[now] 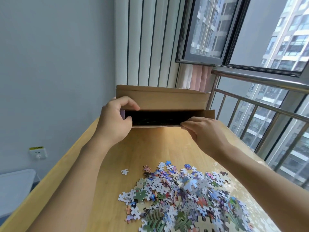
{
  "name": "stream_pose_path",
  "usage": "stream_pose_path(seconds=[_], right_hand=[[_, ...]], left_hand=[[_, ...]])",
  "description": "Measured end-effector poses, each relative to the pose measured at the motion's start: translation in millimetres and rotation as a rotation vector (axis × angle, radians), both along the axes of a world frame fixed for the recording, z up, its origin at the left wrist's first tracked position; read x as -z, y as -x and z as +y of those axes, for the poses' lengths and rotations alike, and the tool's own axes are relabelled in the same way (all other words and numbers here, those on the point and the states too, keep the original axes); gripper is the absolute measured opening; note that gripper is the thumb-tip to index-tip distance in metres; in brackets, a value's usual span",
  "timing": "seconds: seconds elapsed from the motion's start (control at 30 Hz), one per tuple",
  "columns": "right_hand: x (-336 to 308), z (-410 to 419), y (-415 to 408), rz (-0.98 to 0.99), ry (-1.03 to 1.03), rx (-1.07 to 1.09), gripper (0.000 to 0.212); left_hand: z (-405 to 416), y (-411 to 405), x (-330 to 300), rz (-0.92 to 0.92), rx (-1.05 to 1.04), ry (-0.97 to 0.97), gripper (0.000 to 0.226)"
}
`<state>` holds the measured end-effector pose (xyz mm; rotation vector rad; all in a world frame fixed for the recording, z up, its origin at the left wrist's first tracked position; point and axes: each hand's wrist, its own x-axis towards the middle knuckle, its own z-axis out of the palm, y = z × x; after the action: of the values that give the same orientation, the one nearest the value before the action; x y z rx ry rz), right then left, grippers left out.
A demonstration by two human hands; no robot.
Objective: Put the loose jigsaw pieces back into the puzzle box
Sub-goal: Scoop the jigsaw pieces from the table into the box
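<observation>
A brown cardboard puzzle box (160, 99) is held above the far part of the wooden table (103, 164), its dark open end turned toward me and its lid flap raised. My left hand (115, 119) grips the box's left end, fingers curled over the upper edge and thumb at the opening. My right hand (202, 131) pinches the lower front edge at the right corner. A large heap of loose jigsaw pieces (182, 196) lies on the table near me, and a single white piece (124, 171) lies apart to its left.
A window with a metal railing (260, 104) runs along the table's right side. On the grey wall at left is a white socket (38, 153), with a white bin (15, 186) below it. Vertical blinds (150, 41) hang behind the box.
</observation>
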<state>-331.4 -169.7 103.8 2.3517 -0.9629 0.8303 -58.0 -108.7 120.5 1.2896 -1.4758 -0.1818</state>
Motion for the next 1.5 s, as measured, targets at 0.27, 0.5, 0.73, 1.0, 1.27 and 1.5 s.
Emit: stream_pose_path(seconds=[0.27, 0.5, 0.73, 1.0, 1.27, 1.5], right_hand=[[33, 29, -16, 0.088, 0.058, -0.174, 0.018], [68, -3, -42, 0.018, -1.198, 0.124, 0.060], [69, 30, -80, 0.372, -1.326, -0.112, 0.063], [84, 33, -151, 0.412, -1.069, -0.098, 0.077], [79, 68, -90, 0.451, -0.974, -0.084, 0.061], [50, 85, 1, 0.104, -0.844, -0.141, 0.047]], left_hand=[[-11, 1, 11, 0.085, -0.107, 0.027, 0.041], [-12, 1, 14, 0.082, -0.143, -0.034, 0.039], [-3, -5, 12, 0.097, -0.123, -0.120, 0.035], [4, -12, 28, 0.071, -0.130, -0.129, 0.035], [10, -10, 67, 0.097, -0.184, -0.041, 0.045], [-3, -7, 109, 0.135, -0.217, 0.015, 0.050]])
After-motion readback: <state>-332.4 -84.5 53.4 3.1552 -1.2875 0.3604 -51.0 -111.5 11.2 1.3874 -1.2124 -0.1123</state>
